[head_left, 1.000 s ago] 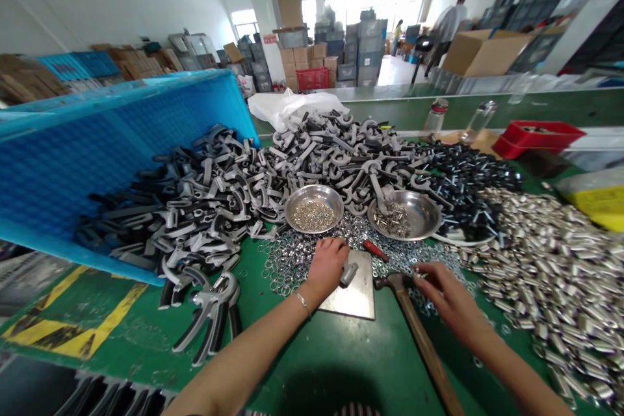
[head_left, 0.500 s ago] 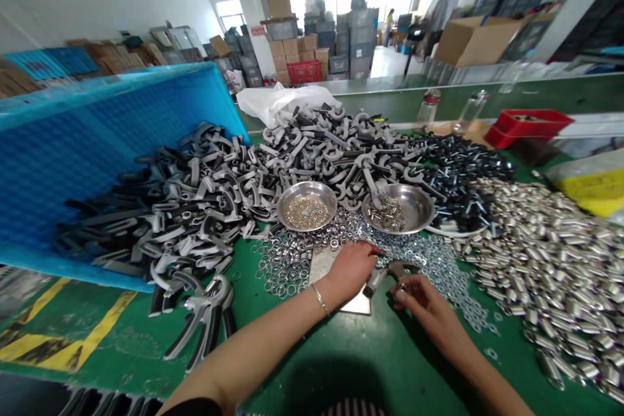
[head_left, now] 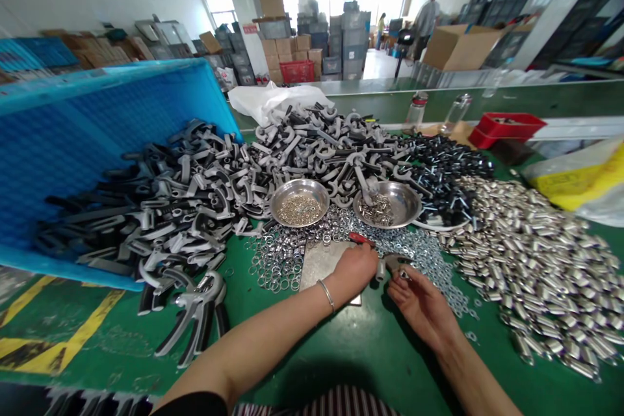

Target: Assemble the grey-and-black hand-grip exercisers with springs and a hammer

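My left hand is closed around a gray handle part, above the right edge of a metal plate. A red-handled tool lies or is held at its fingertips; which, I cannot tell. To its right, my right hand pinches a small metal piece between thumb and fingers, palm turned up. A gray curved jaw shows between the two hands. Behind them lie loose rings and small washers.
Two steel bowls of small parts stand behind the hands. A blue crate spills gray handles at left. Metal springs or sleeves heap at right, near a red bin. An assembled clamp lies left.
The view has shifted slightly. My left hand has rolled over, and the red-handled tool now shows plainly. My right hand has turned more palm-up beside the gray jaw.
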A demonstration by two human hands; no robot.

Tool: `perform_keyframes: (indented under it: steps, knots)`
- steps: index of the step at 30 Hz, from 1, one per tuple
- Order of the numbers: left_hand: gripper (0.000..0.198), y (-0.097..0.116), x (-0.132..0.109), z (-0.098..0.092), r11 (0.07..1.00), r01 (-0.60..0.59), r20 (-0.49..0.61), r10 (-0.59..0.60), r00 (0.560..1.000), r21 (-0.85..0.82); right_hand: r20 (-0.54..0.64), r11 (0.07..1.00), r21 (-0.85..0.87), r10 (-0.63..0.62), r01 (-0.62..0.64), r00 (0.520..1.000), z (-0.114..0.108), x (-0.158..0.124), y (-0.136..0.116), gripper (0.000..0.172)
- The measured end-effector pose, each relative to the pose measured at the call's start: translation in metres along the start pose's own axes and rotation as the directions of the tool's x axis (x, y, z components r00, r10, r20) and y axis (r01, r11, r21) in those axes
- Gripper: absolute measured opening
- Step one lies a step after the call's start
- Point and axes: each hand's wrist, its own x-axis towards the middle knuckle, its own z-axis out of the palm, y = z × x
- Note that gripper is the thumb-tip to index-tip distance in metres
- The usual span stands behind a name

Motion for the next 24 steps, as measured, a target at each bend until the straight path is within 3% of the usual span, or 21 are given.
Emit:
perform_keyframes:
  steps: [3,10,14,24]
  knots:
    - [0.021,-0.005,0.006,-0.001,1.0,0.022,-0.009,-0.022,1.0,-0.001,0.006,0.996,-0.082,-0.033,0.033,0.999,0.004,-0.007,0.004,0.018]
    - [0.022,-0.016,0.009,-0.004,0.994,-0.109,-0.03,0.11,0.994,0.014,0.044,0.987,-0.158,-0.032,0.038,0.999,0.006,-0.025,0.027,0.021]
    - [0.023,-0.004,0.007,-0.001,0.997,-0.068,-0.026,0.068,0.997,0.029,-0.02,0.99,-0.142,0.006,-0.009,1.0,-0.002,-0.023,0.039,0.021]
    - [0.028,0.003,0.015,-0.003,0.997,0.069,-0.015,-0.068,0.998,0.038,0.028,0.993,-0.117,-0.016,0.02,0.999,-0.011,-0.014,0.039,0.021]
